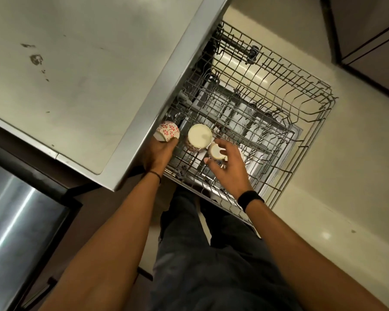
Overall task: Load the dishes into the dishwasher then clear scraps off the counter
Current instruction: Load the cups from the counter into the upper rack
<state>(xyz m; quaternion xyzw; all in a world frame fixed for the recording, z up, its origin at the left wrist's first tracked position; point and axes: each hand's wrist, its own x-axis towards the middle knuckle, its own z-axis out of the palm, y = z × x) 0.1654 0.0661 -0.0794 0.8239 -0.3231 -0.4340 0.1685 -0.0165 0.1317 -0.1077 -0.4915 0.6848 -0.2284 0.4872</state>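
The dishwasher's upper wire rack is pulled out below the counter edge. My left hand holds a white cup with red flowers, tilted, at the rack's near-left corner. A larger flowered cup stands upside down in the rack beside it. My right hand is over a small white cup, also upside down, with thumb and fingers spread around it; whether they grip it is unclear.
The steel counter on the left carries a few dark scraps and stains. Most of the rack's far and right parts hold no dishes. A shiny steel appliance front is at lower left. Pale floor lies to the right.
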